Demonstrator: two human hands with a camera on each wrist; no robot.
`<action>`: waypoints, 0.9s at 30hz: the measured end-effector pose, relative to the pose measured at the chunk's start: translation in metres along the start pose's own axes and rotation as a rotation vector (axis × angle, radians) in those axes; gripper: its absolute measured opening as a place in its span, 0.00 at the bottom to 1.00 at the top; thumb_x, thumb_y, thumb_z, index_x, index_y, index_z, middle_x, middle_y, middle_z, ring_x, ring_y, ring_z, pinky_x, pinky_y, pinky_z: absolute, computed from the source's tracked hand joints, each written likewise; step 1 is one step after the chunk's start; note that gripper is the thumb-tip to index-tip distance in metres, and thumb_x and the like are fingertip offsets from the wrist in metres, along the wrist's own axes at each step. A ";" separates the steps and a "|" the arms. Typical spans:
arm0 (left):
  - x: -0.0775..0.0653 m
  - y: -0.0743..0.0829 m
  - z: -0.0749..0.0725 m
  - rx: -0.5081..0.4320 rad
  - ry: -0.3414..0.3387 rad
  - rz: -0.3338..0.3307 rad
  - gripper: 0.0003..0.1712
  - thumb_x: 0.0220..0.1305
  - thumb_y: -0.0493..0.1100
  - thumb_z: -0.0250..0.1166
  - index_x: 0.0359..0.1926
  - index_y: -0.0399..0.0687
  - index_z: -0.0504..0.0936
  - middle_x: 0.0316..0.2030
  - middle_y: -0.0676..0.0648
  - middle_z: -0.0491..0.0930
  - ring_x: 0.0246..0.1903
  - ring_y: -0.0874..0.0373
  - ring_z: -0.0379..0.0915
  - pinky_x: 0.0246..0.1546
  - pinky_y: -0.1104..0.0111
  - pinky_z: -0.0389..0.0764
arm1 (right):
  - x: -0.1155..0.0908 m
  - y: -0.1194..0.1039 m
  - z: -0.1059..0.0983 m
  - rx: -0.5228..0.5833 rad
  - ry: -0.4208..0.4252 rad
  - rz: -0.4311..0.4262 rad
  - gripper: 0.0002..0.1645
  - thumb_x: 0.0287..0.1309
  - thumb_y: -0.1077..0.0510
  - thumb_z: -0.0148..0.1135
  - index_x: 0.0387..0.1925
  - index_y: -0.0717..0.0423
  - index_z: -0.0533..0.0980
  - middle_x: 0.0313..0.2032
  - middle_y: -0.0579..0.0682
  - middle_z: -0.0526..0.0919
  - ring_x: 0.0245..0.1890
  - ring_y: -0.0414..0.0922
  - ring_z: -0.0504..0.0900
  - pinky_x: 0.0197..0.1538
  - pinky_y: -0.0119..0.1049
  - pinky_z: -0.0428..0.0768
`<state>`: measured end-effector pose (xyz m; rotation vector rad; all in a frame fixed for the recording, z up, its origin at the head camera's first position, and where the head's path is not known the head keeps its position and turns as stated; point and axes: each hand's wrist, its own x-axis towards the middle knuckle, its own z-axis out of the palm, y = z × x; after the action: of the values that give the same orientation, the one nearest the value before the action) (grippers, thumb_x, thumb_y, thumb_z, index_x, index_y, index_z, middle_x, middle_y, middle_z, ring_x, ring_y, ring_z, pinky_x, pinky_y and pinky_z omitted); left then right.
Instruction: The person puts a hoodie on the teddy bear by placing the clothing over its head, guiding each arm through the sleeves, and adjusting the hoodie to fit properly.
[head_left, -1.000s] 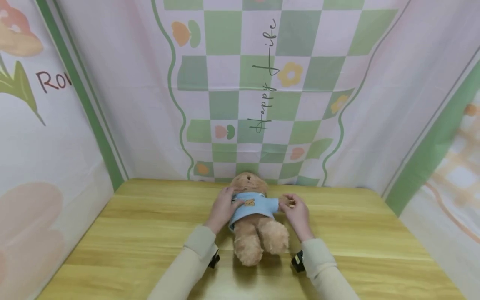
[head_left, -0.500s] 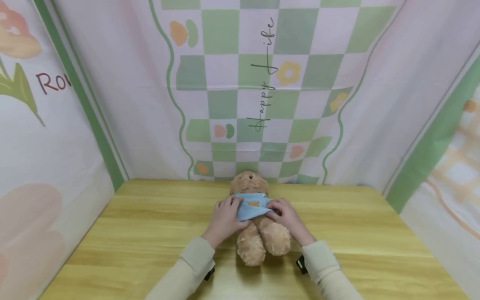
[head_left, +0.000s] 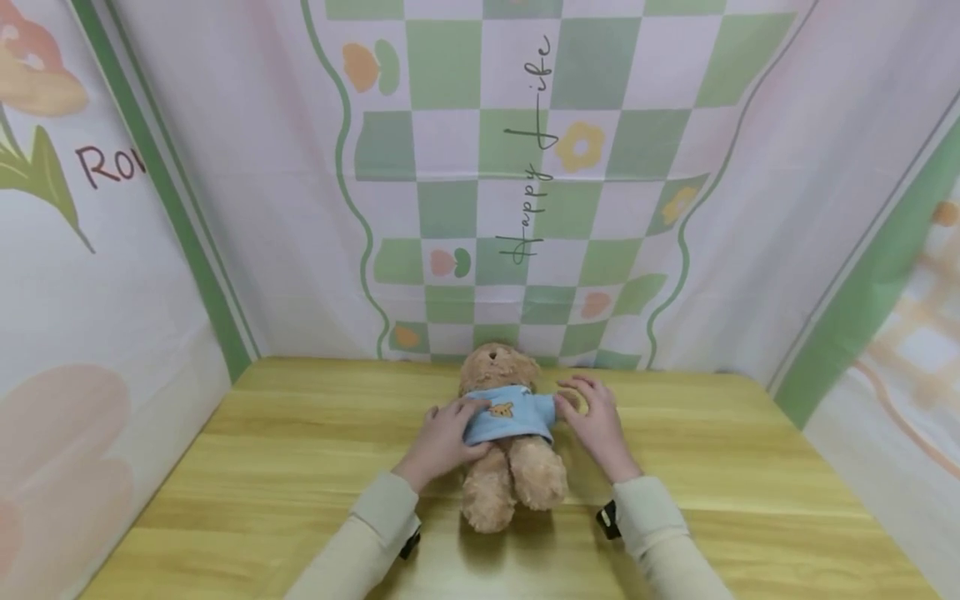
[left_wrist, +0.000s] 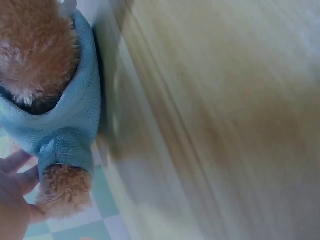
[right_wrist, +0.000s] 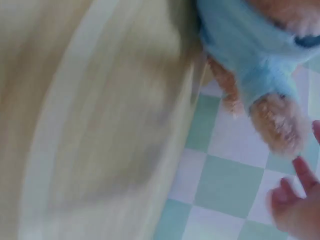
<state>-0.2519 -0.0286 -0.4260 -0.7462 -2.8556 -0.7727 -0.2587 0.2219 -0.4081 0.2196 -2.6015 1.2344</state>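
A brown plush teddy bear in a light blue shirt lies on its back, face up, legs toward the near side. My left hand holds it at the side of the shirt, fingers over the front and thumb lower down. In the left wrist view, that hand's fingers and thumb lie around the sleeve and paw. Beside the bear's other paw is my right hand, its fingers spread apart. The right wrist view shows those fingers close to the paw tip without gripping it.
The bear lies on a wood-grain table, its head toward the far edge. Behind stands a green-and-white checkered cloth backdrop. Printed curtains hang on both sides.
The right hand pinched the paw, moved in to the shirt front, and is now back beside the paw with fingers apart. The left hand stayed on the shirt; the bear's legs swung slightly left.
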 end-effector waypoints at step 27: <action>0.001 -0.038 -0.019 -0.092 0.013 -0.075 0.27 0.55 0.44 0.66 0.58 0.47 0.74 0.57 0.41 0.75 0.59 0.41 0.69 0.64 0.44 0.63 | 0.002 0.004 0.010 -0.271 -0.200 -0.092 0.25 0.53 0.67 0.63 0.55 0.62 0.73 0.55 0.67 0.70 0.48 0.58 0.75 0.48 0.49 0.79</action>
<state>-0.2713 -0.0664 -0.4261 -0.6448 -2.8680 -0.9215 -0.2631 0.2171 -0.4167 0.4234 -2.8557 0.8571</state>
